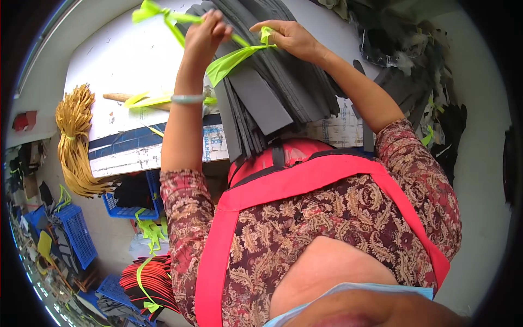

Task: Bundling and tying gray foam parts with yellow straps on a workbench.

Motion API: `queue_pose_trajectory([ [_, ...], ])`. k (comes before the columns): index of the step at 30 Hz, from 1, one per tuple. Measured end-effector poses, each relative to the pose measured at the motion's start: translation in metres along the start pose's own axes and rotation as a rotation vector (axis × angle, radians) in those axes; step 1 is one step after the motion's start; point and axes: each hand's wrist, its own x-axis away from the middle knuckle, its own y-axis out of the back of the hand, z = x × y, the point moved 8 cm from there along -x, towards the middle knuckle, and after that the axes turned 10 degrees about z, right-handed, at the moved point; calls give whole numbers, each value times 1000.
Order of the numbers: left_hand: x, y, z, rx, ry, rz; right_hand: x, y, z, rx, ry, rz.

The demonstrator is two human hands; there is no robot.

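Note:
A thick bundle of long dark grey strips [260,101] lies over the near edge of the white table, against my front. Around it runs a neon yellow-green tie strip [231,64]. My left hand [207,34] is closed on one end of this tie, above the bundle's left side; the loose tail flares out to the left, blurred. At the bundle's upper right, my right hand [291,40] pinches the tie between thumb and fingers, where a small loop of it stands up. The underside of the bundle is hidden.
On the white table [128,65], a wooden-handled tool [114,97] lies with more yellow-green strip. A tied bundle of golden straps [76,139] hangs over the left edge. Dark scraps [397,92] heap up at right. Blue baskets [76,234] and a red-black bundle [147,283] sit lower left.

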Motion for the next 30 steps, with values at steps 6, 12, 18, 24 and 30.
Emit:
queue_pose_trajectory([
  [6,-46,5,31,-168,-14,94,-25,-20,-25,193,-74,162],
  [12,42,-35,10,-1028,-122,10,-15,-14,-25,-251,-35,14],
  [18,49,-45,6,-767,-268,-52,-7,-3,-29,-687,-37,-53],
  [24,51,-20,23,-443,-8,-195,-8,-2,-6,-226,286,-313],
  [30,36,-53,12,-577,-81,29,-2,33,-18,-298,143,-447],
])
